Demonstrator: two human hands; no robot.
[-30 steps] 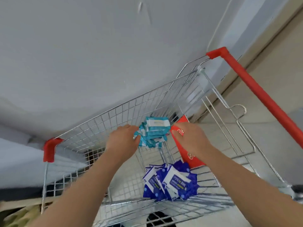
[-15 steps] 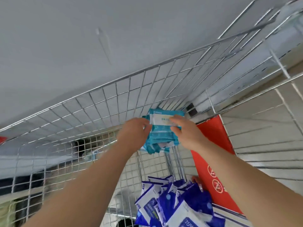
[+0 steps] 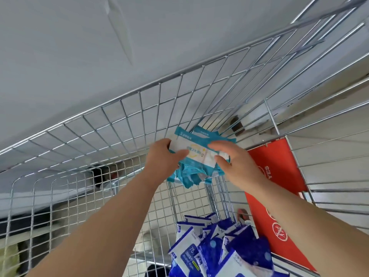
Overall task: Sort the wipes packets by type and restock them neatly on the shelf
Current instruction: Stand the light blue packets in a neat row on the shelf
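A stack of teal wipes packets (image 3: 196, 156) with white labels is held up inside the wire shopping cart (image 3: 119, 108), close to its front wall. My left hand (image 3: 162, 156) grips the stack from the left, thumb on the top packet. My right hand (image 3: 233, 162) grips it from the right, fingers curled over the top. Lower packets in the stack hang loose below my hands. A heap of dark blue and white wipes packets (image 3: 215, 246) lies at the bottom of the cart, below my arms.
A red child-seat flap (image 3: 279, 188) with warning icons stands at the cart's right side. A grey-white wall surface (image 3: 79, 56) rises just beyond the cart's front. Wire mesh walls close in on the left and right.
The camera has dropped closer into the cart. Both hands have closed on the teal stack and lifted it slightly toward the cart's front wall; the blue packets stay put.
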